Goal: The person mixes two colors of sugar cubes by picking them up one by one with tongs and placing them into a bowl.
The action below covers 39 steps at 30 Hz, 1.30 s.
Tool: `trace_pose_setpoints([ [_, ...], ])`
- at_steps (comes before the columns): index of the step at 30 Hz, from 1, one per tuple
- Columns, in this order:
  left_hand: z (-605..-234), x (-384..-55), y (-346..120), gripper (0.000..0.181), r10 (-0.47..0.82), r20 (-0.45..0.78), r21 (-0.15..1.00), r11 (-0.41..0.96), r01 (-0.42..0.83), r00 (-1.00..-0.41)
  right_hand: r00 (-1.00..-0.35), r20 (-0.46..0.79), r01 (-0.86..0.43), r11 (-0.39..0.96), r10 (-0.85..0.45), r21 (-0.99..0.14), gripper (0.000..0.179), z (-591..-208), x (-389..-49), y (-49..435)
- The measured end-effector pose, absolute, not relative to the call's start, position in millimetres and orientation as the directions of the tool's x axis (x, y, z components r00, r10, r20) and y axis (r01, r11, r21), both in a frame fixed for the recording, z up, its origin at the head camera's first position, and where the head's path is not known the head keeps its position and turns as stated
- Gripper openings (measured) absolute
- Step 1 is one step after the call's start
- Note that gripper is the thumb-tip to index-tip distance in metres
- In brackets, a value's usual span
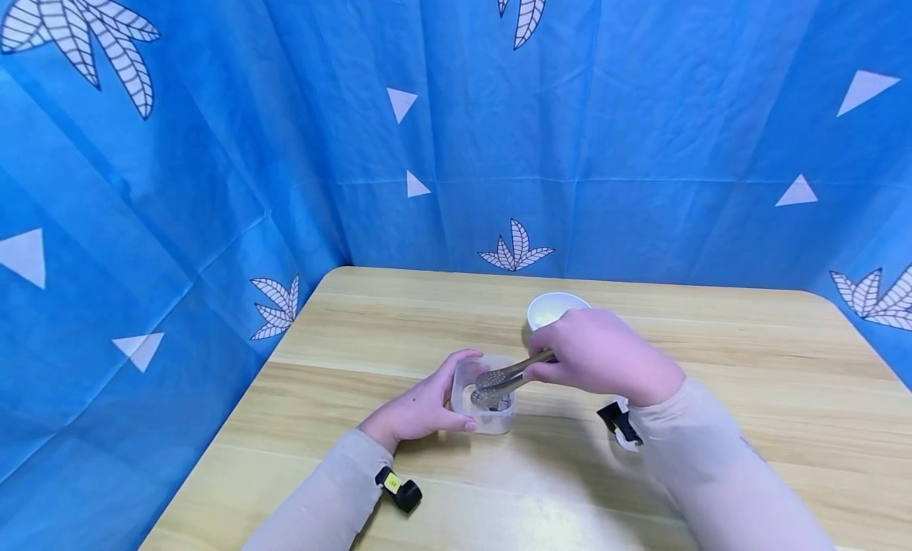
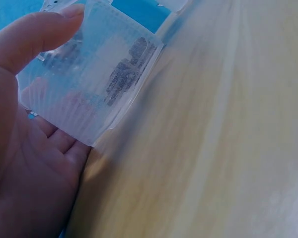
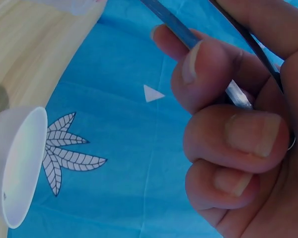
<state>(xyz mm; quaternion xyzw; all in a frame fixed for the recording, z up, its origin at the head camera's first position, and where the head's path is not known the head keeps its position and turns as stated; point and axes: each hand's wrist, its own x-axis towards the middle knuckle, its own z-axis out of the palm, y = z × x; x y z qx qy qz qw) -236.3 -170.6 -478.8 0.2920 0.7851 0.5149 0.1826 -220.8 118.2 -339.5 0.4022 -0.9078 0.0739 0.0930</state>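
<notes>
My left hand grips a small clear plastic container on the table, thumb on the near side and fingers round the far side. In the left wrist view, several dark pieces show through its ribbed wall. Metal tongs with perforated tips reach down into the container; my right hand holds them. Curled fingers wrap the tong arms in the right wrist view, where the tips fall out of frame. Whether the tips pinch a piece I cannot tell.
Just behind my right hand stands a white bowl, with a small dark speck inside it in the right wrist view. A white round item is mostly covered by my right wrist. Blue patterned cloth hangs behind the wooden table.
</notes>
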Motion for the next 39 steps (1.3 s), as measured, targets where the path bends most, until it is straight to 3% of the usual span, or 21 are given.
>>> trace_pose_setpoints([
  [13,-479.9,-236.7,-170.7,0.103,0.650,0.035,0.902,0.306,0.305,-0.759,-0.675,0.123,-0.737,0.673,-0.728,-0.065,0.029,-352.6,-223.3,98.2],
  [19,-479.2,-237.1,-170.3,0.103,0.649,0.039,0.898,0.311,0.311,-0.760,-0.626,0.159,-0.778,0.626,-0.764,-0.051,0.033,-358.4,-223.8,96.5],
  [30,-478.4,-236.6,-169.5,0.105,0.628,0.015,0.896,0.337,0.290,-0.778,-0.615,0.239,-0.788,0.595,-0.751,-0.156,0.016,-357.4,-228.8,114.2],
  [39,-478.0,-236.6,-169.5,0.103,0.641,0.004,0.906,0.323,0.274,-0.768,-0.686,0.264,-0.727,0.650,-0.678,-0.220,0.007,-345.2,-230.4,142.5],
])
